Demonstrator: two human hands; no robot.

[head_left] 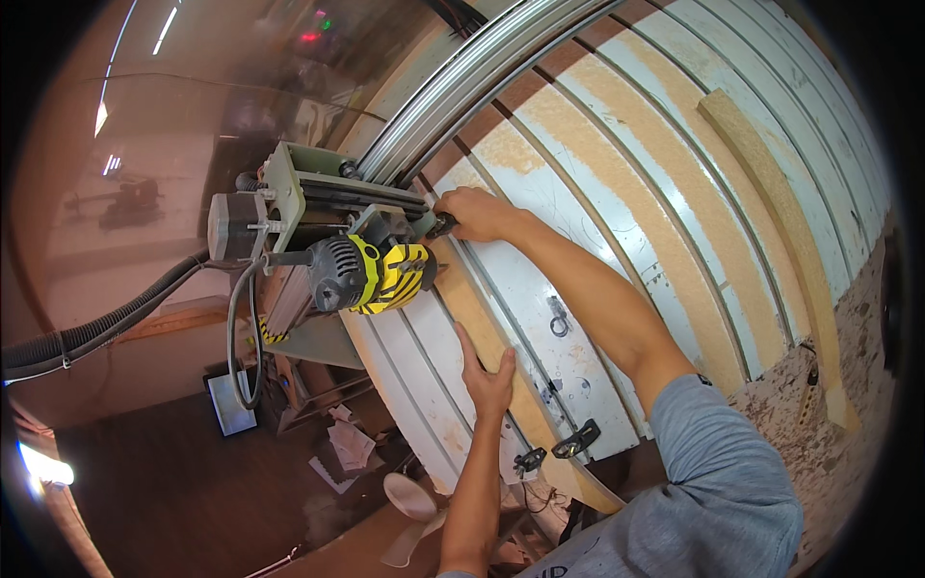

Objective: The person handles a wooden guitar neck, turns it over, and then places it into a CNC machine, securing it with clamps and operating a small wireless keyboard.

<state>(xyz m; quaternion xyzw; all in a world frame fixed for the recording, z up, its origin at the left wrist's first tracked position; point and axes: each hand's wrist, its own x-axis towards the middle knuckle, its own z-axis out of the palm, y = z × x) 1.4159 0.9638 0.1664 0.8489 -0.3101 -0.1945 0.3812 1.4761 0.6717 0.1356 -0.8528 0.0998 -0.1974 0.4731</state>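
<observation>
Big slotted table (612,207) sprawls from the center to the upper right, with the long wooden board (528,409) running from the center to the lower middle. Looks like the clamping-down step to me, so next I'd say keep the board steady and snug things up. Left hand (488,387) is spread open on the board; right hand (474,214) is curled around a black clamp (441,225).
</observation>
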